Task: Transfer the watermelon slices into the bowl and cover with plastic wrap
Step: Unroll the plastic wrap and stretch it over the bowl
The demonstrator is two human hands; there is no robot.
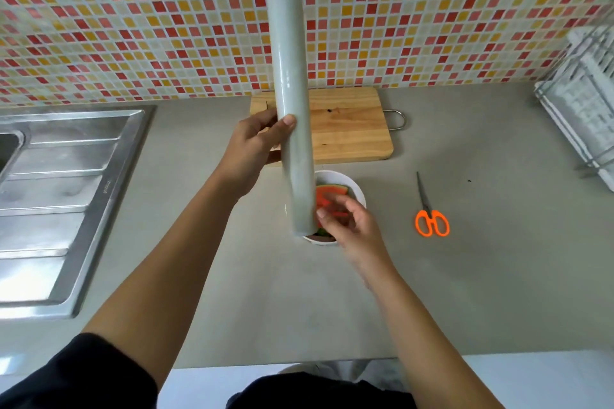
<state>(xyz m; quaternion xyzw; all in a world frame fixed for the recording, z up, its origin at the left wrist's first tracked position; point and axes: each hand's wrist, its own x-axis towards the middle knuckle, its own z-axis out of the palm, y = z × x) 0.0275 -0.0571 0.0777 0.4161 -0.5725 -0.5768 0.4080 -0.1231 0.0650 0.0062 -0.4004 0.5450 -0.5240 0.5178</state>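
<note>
Gripping roll, left hand

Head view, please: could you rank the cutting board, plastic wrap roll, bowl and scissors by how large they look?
1. Plastic wrap roll, though it is held up nearer the camera, which inflates it.
2. Cutting board, partly hidden behind the roll.
3. Bowl and scissors look alike; the bowl is partly covered, so no ranking.

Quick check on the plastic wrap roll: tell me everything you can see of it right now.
The plastic wrap roll is a long, glossy, pale grey-green cylinder, held nearly upright above the counter. The left hand grips its middle; the right hand fingers its lower end, which hangs in front of the bowl. No film looks pulled out yet.
</note>
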